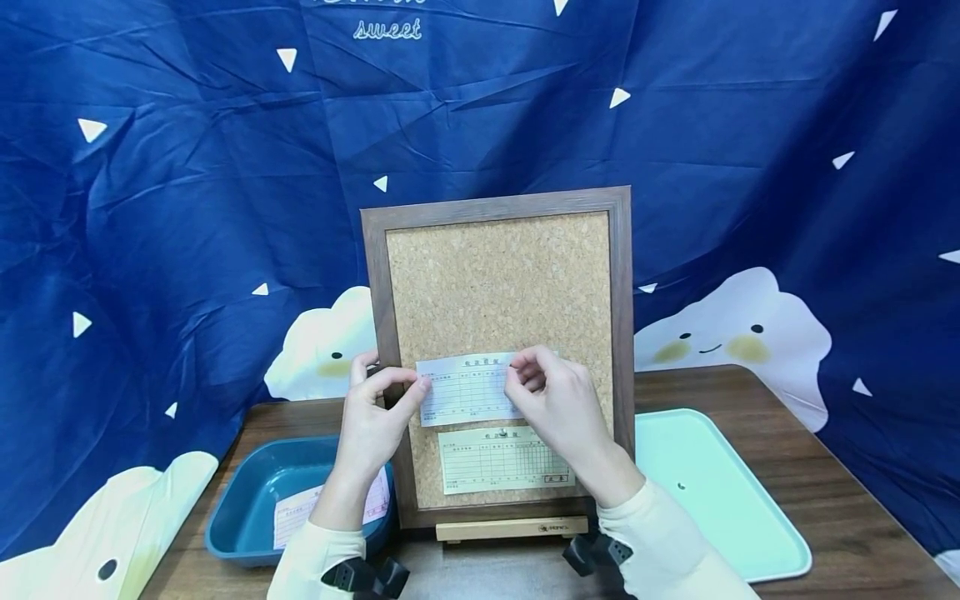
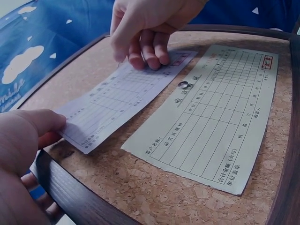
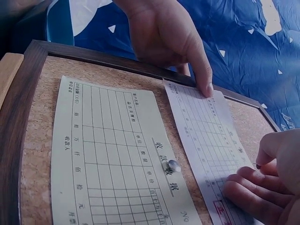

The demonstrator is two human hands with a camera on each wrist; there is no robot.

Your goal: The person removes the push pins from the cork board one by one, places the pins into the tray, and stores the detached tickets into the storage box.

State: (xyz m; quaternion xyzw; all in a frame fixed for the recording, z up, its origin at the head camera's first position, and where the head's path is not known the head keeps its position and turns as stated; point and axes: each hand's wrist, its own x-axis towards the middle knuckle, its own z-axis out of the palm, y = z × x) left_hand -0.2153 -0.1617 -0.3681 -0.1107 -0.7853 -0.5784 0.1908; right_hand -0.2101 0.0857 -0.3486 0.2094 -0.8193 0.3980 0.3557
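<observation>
A framed cork board [image 1: 502,287] stands upright on a small wooden easel [image 1: 512,528]. My left hand [image 1: 372,421] pinches the left edge of a pale lilac receipt slip [image 1: 461,392] lying against the cork, thumb on its face. Over that slip's right part, my right hand [image 1: 564,406] pinches a tiny dark item [image 3: 258,166], apparently a push pin, mostly hidden by the fingers. Its other fingers are curled close to the paper. Below hangs a pale green receipt slip [image 1: 480,467], held at its top middle by a silver push pin [image 3: 174,166].
At the left, a blue bin [image 1: 251,467] holds a pinkish slip [image 1: 295,512]. A mint-green tray [image 1: 712,492] lies at the right with a tiny dark thing [image 1: 681,485] on it. A blue curtain [image 1: 487,108] hangs behind the wooden table [image 1: 840,500].
</observation>
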